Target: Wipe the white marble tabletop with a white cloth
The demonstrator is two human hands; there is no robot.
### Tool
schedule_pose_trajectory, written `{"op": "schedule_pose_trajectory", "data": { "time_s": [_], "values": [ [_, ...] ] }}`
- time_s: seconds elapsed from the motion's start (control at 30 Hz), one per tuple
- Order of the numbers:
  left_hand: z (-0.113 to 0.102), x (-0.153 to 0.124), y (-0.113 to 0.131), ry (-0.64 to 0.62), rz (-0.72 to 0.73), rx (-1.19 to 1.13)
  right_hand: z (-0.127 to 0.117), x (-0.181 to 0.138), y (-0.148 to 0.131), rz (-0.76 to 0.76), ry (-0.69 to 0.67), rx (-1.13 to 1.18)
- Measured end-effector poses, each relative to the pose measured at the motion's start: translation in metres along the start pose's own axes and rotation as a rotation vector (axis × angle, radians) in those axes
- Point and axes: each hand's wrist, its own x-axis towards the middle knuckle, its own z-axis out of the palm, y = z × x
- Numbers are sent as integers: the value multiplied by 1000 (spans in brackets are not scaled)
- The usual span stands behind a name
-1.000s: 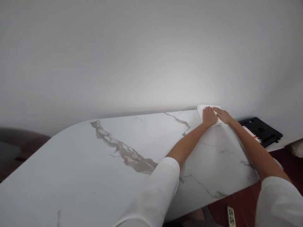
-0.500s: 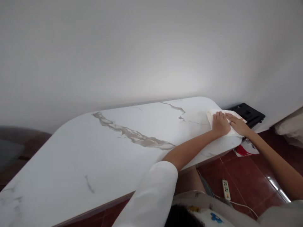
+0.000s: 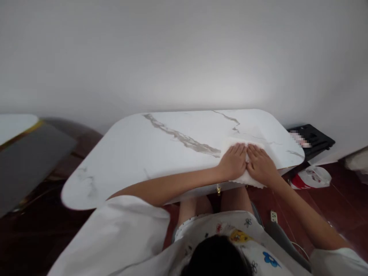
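Observation:
A white cloth lies spread on the white marble-patterned table, near its front edge and right of the middle. My left hand rests palm down on the left part of the cloth, fingers stretched out flat. Beside it, my right hand presses flat on the right part, its fingers close to those of my left hand. Both hands cover much of the cloth, and its ragged lower edge shows near the table's front.
A pale wall runs behind the table. At the right are a black plastic case and a red-and-white bag. A power strip lies on the red floor. Another gold-edged white table stands at the left.
Both hands and the cloth have moved from the table's right end leftward and closer to me along the tabletop. The view has shifted, showing more of the left side.

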Motion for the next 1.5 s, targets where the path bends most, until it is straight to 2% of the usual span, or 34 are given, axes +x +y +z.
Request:
{"op": "schedule_pose_trajectory", "data": {
  "time_s": [0.2,0.37,0.5,0.6,0.7,0.9,1.03,1.23,1.37,1.5],
  "values": [
    [-50,-125,-75,-17,-192,11,20,41,-127,-260,-60,309],
    [-85,-224,-129,-50,-447,23,35,73,-245,-443,-213,430],
    [-98,-271,-175,45,-682,77,45,107,-327,-462,-264,455],
    [-103,-284,-210,123,-773,71,54,134,-366,-424,-253,451],
    [-107,-283,-245,180,-814,18,64,163,-382,-452,-212,413],
    [-111,-256,-307,229,-839,5,86,231,-383,-502,-139,359],
    [-109,-225,-351,198,-825,49,103,280,-375,-482,-124,361],
    [-104,-165,-412,153,-722,91,124,345,-349,-411,-81,365],
    [-99,-115,-431,103,-688,73,132,372,-318,-305,-56,348],
    [-87,-73,-425,103,-541,84,130,373,-279,-228,-26,294]
  ]
}}
